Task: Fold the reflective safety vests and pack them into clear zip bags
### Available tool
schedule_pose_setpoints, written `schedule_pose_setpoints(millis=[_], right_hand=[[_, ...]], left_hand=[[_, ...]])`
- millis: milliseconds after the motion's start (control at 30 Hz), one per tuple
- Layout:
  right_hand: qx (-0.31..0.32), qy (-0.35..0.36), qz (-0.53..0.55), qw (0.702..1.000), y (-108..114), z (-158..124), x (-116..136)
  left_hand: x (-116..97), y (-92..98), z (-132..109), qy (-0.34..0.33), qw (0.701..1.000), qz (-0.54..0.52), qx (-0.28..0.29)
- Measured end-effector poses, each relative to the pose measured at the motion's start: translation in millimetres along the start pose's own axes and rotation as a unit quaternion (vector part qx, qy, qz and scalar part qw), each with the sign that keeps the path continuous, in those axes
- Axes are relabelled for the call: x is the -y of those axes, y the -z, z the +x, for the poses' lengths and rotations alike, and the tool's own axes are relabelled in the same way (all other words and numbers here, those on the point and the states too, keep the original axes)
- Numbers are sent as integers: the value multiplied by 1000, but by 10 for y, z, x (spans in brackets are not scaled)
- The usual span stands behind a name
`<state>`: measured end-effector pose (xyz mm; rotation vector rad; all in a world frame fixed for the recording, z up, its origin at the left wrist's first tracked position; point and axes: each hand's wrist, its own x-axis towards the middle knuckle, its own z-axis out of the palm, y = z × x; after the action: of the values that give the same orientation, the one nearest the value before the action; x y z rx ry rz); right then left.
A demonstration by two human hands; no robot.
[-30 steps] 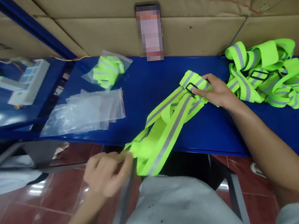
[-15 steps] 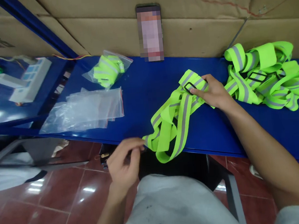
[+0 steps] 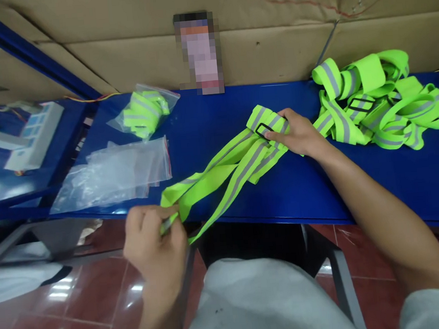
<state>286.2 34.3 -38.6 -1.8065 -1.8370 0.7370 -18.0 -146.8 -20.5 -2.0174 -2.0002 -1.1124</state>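
Note:
A neon yellow-green reflective strap (image 3: 230, 171) with a grey stripe stretches between my two hands over the front of the blue table. My right hand (image 3: 297, 133) grips its folded end, thumb beside a black plastic buckle (image 3: 264, 130). My left hand (image 3: 155, 242) is closed around the strap's far loops, in front of the table edge, and a short bit of strap pokes out between thumb and fingers. Right of my right hand lies a tangled pile of similar reflective straps (image 3: 383, 101) with black buckles.
Clear zip bags (image 3: 116, 168) lie stacked on the left of the blue table (image 3: 307, 198). Behind them sits a bag with a folded strap inside (image 3: 143, 112). A phone (image 3: 200, 53) leans against the cardboard (image 3: 263, 53). A white power strip (image 3: 34, 137) is at far left.
My left hand has closed on the strap and pulled it left and toward me, so the loose loops are drawn out longer. My right hand keeps its hold. The view has shifted slightly.

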Motion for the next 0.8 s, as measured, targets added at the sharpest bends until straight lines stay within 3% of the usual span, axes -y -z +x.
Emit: schedule_pose_setpoints(millis=[33, 100, 200, 267, 333, 400, 533, 700, 767, 800], right_hand=[[4, 2, 0, 1000, 4, -3, 3], [8, 1, 1, 1000, 8, -8, 5], [8, -2, 3, 1000, 10, -9, 4], [9, -4, 3, 1000, 13, -9, 5], [10, -9, 3, 1000, 15, -9, 7], [8, -10, 5, 1000, 16, -8, 6], [1, -9, 8, 1000, 9, -3, -6], [3, -5, 13, 1000, 8, 6, -21], [1, -8, 14, 1000, 8, 8, -21], [-1, -10, 13, 1000, 8, 8, -21]], left_hand=[[25, -5, 9, 1, 999, 11, -41], [63, -48, 25, 21, 997, 8, -68], [100, -123, 34, 139, 984, -112, -21], [120, -131, 44, 251, 934, -253, 23], [148, -99, 70, 337, 863, -373, 54], [192, -47, 108, 386, 807, -440, 71], [321, 42, 136, 433, 746, -500, 70], [486, 80, 97, 402, 738, -536, 76], [536, 72, 83, 373, 761, -526, 67], [558, 65, 73, 360, 789, -493, 63]])
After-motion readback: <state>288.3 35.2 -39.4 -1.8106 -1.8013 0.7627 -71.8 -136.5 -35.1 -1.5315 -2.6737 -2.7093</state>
